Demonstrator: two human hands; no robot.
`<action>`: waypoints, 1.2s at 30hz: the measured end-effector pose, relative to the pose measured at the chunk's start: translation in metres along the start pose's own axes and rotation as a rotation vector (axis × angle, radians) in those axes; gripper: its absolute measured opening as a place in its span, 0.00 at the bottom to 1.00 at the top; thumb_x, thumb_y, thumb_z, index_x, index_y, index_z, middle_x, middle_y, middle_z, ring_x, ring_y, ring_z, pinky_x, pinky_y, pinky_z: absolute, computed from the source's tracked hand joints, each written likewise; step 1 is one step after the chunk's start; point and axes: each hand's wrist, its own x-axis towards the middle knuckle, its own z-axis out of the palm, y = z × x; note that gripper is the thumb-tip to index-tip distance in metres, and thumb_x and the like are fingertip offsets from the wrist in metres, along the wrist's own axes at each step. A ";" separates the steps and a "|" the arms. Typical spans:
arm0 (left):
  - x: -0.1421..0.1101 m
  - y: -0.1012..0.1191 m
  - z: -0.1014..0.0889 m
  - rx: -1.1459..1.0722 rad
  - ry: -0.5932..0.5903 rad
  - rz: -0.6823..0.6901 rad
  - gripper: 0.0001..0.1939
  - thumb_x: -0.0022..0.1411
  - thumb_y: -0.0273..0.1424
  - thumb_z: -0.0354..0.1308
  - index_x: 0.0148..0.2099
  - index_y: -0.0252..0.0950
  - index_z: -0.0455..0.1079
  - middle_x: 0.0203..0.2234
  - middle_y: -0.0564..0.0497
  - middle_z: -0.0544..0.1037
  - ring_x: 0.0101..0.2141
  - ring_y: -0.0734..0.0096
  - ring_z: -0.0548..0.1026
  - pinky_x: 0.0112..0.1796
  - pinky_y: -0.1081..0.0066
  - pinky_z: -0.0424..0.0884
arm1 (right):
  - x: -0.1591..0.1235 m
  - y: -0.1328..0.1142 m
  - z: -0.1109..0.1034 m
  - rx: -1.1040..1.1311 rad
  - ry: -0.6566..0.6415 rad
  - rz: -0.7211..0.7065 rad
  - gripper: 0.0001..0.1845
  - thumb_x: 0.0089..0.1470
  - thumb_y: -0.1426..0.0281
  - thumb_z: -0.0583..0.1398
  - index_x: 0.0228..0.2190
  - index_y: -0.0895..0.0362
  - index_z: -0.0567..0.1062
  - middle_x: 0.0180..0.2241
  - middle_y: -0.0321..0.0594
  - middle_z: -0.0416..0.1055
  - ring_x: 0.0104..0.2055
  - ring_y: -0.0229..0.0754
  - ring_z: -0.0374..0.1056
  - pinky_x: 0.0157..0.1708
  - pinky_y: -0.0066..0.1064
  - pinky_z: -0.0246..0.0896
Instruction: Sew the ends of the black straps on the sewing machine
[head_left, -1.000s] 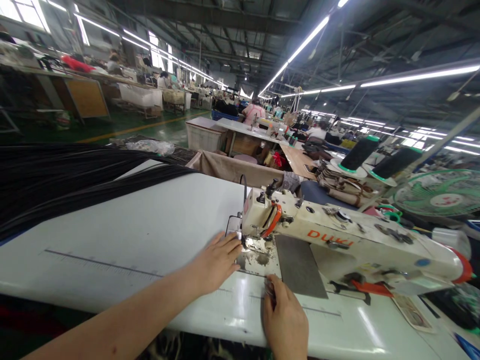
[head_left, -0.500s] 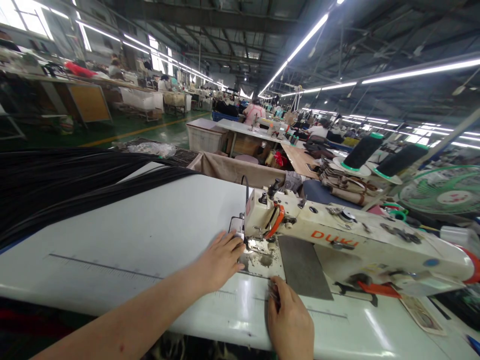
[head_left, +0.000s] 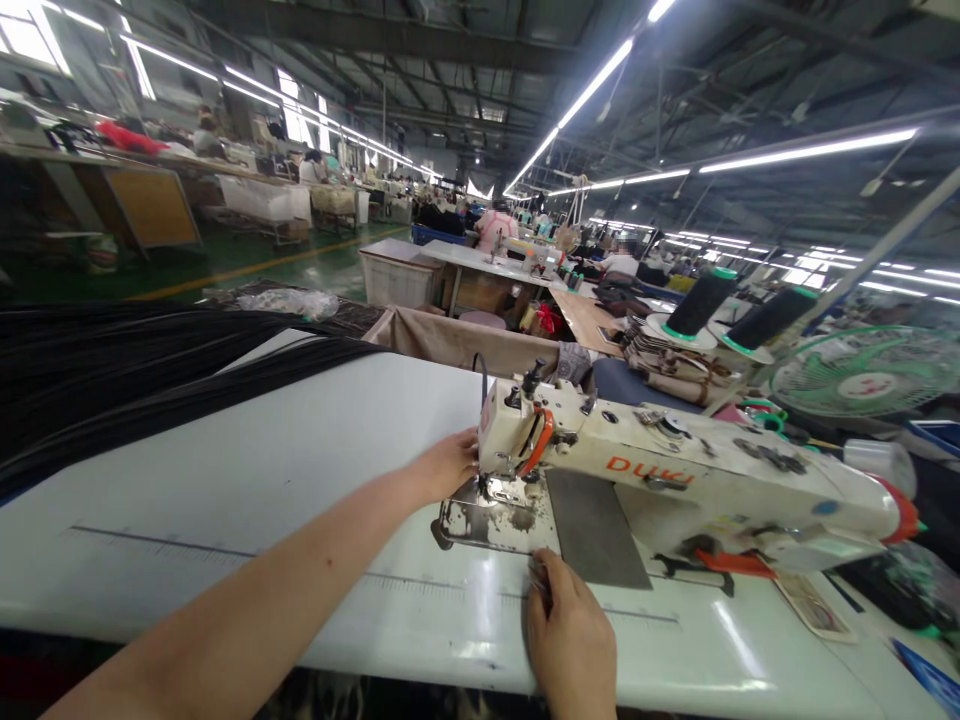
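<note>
A white sewing machine point(head_left: 622, 470) with an orange lever stands on the white table point(head_left: 300, 450). My left hand point(head_left: 448, 466) reaches past the left side of the machine head, close to the needle area; its fingers are mostly hidden there. Below it shows the worn metal needle plate point(head_left: 495, 522). In front of that plate, my right hand point(head_left: 571, 630) rests on the table with curled fingers. Something small and metallic glints between its thumb and fingers, too hidden to name.
Long black strips point(head_left: 150, 370) lie across the table's far left. Behind stands a fabric-lined bin point(head_left: 465, 340). Black thread cones point(head_left: 701, 303) and a green fan point(head_left: 862, 372) are at the right. A small tray point(head_left: 814, 607) sits beside the machine base. Other people work farther back.
My left hand has moved forward from the needle plate, its fingers passing behind the machine head. My right hand has stayed nearly in place. The view has turned slightly right.
</note>
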 end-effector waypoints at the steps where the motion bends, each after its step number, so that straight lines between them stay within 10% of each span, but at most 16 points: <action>1: 0.002 0.000 -0.001 0.010 -0.011 0.008 0.18 0.71 0.31 0.55 0.61 0.43 0.74 0.64 0.49 0.72 0.65 0.57 0.66 0.68 0.59 0.59 | 0.000 0.000 0.000 0.000 -0.004 0.008 0.18 0.58 0.75 0.56 0.49 0.56 0.75 0.40 0.44 0.82 0.38 0.47 0.78 0.38 0.35 0.71; 7: -0.008 -0.003 -0.010 0.105 -0.067 -0.074 0.13 0.65 0.34 0.63 0.50 0.36 0.79 0.51 0.41 0.78 0.55 0.48 0.73 0.61 0.51 0.66 | 0.001 -0.002 -0.001 0.010 -0.021 0.037 0.18 0.57 0.76 0.56 0.48 0.56 0.76 0.41 0.44 0.82 0.39 0.48 0.78 0.39 0.35 0.70; 23: -0.038 0.033 -0.008 0.029 -0.011 -0.353 0.03 0.62 0.25 0.65 0.37 0.37 0.78 0.36 0.52 0.77 0.36 0.70 0.76 0.40 0.71 0.71 | 0.001 -0.006 -0.006 0.052 -0.059 0.083 0.18 0.57 0.76 0.55 0.49 0.55 0.75 0.40 0.42 0.81 0.39 0.48 0.77 0.39 0.36 0.69; 36: -0.056 0.078 0.023 0.010 0.077 -0.498 0.04 0.64 0.25 0.62 0.42 0.36 0.74 0.43 0.47 0.75 0.42 0.67 0.78 0.45 0.70 0.73 | 0.002 -0.009 -0.007 0.052 -0.059 0.098 0.19 0.56 0.77 0.55 0.48 0.55 0.76 0.39 0.41 0.81 0.38 0.46 0.76 0.37 0.33 0.65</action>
